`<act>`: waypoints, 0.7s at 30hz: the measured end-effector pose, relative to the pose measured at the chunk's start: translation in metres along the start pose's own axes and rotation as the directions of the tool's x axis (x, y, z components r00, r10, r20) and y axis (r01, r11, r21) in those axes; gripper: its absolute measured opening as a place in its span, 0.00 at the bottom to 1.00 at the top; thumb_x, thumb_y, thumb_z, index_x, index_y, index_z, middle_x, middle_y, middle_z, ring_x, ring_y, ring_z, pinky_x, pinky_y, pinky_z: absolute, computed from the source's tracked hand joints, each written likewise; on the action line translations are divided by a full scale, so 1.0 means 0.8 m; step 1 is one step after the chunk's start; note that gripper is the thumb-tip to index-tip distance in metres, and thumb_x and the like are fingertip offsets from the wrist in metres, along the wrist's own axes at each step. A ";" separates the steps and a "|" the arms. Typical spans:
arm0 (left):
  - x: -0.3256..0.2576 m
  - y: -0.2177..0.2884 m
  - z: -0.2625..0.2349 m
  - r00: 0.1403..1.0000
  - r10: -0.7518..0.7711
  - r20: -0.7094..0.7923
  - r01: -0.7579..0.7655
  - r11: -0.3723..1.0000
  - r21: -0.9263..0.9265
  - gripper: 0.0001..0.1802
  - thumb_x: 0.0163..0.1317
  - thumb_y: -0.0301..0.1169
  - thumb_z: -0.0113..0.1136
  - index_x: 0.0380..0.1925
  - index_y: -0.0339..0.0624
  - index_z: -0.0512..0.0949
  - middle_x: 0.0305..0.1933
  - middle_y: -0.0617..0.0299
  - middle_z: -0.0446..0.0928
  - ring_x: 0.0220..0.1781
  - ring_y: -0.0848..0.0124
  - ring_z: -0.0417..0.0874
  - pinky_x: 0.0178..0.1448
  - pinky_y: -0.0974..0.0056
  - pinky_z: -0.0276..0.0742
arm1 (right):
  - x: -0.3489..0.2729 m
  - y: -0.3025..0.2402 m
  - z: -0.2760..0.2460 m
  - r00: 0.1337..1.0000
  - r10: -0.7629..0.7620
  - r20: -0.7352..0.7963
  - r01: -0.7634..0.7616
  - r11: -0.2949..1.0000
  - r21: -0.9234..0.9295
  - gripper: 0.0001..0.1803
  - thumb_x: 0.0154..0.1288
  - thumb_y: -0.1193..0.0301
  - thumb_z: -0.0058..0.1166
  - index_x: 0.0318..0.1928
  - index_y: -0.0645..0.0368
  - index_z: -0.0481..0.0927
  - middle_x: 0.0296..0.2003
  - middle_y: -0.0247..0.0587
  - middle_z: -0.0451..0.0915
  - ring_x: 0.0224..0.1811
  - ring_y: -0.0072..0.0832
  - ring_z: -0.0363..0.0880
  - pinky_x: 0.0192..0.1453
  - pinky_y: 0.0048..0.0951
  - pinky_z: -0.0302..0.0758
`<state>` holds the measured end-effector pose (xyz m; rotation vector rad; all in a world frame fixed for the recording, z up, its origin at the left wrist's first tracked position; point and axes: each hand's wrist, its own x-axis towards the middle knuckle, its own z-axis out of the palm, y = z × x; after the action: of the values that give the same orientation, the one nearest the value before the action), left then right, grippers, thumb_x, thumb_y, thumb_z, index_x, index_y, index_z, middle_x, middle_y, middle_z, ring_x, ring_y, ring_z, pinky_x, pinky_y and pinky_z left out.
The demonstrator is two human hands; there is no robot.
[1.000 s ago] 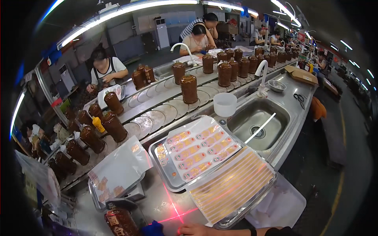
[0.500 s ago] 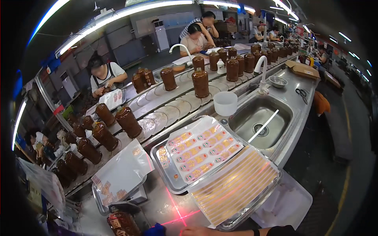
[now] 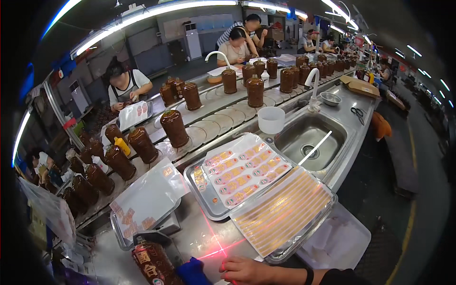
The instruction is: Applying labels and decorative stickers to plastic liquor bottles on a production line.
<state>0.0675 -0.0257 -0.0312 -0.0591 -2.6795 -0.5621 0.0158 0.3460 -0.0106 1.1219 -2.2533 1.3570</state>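
Right hand: the right hand (image 3: pixel 247 270) lies low at the near edge of the bench (image 3: pixel 199 237), fingers (image 3: pixel 227 274) stretched flat and gripping nothing, tips just beside a blue cloth (image 3: pixel 194 273).
Left hand: out of view, so its state cannot be told.
Laser cross: a red laser cross (image 3: pixel 219 248) falls on the bare steel just ahead of the hand; a sleeve or wrist drifting over it would likely hide the mark.
Labelled bottle: a dark labelled bottle (image 3: pixel 153 266) sits at the near left, touching or nearly touching the cloth. I cannot tell whether it stands or lies, as the frame cuts it off. A careless sweep of the hand leftward could knock it.
Striped sheet: the orange striped sheet (image 3: pixel 282 210) overhangs the near corner of the steel tray (image 3: pixel 202 192), close to the hand; a nudge could slide it off the bench.
Sticker sheet: the sheet of oval stickers (image 3: pixel 244 170) lies in the tray, beyond the striped one, its far edge curled up.
Sink: the sink (image 3: pixel 311 137) opens just right of the tray; loose sheets pushed that way could drop in and get wet.
Conveyor: brown sauce bottles (image 3: pixel 174 128) ride round plates on the belt beyond, well apart from the hand.
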 end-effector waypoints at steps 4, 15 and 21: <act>0.004 0.021 -0.009 1.000 -0.019 0.002 0.019 0.999 -0.046 0.15 0.70 0.33 0.52 0.48 0.36 0.79 0.56 0.40 0.76 0.58 0.43 0.74 0.64 0.50 0.66 | 0.003 -0.005 0.001 1.000 0.009 0.001 -0.009 0.999 -0.039 0.12 0.51 0.77 0.57 0.38 0.60 0.76 0.43 0.44 0.74 0.50 0.42 0.74 0.53 0.39 0.73; 0.007 0.035 -0.018 0.997 0.058 -0.052 -0.062 0.995 -0.080 0.14 0.70 0.31 0.51 0.49 0.36 0.80 0.55 0.36 0.75 0.58 0.41 0.73 0.63 0.48 0.67 | 0.002 -0.005 0.014 0.993 0.104 0.049 -0.093 0.976 -0.195 0.13 0.57 0.73 0.61 0.44 0.55 0.78 0.46 0.38 0.77 0.54 0.40 0.76 0.56 0.40 0.73; 0.007 0.034 -0.020 0.996 0.065 -0.059 -0.070 0.993 -0.093 0.14 0.70 0.32 0.52 0.46 0.35 0.81 0.56 0.36 0.75 0.59 0.41 0.73 0.63 0.48 0.68 | 0.002 -0.011 0.015 0.989 0.143 0.046 -0.123 0.944 -0.307 0.10 0.59 0.71 0.61 0.42 0.54 0.79 0.45 0.36 0.78 0.54 0.38 0.76 0.54 0.39 0.73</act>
<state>0.0718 -0.0073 -0.0049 -0.1578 -2.5851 -0.6590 0.0226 0.3332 -0.0104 0.9372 -2.5187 0.9804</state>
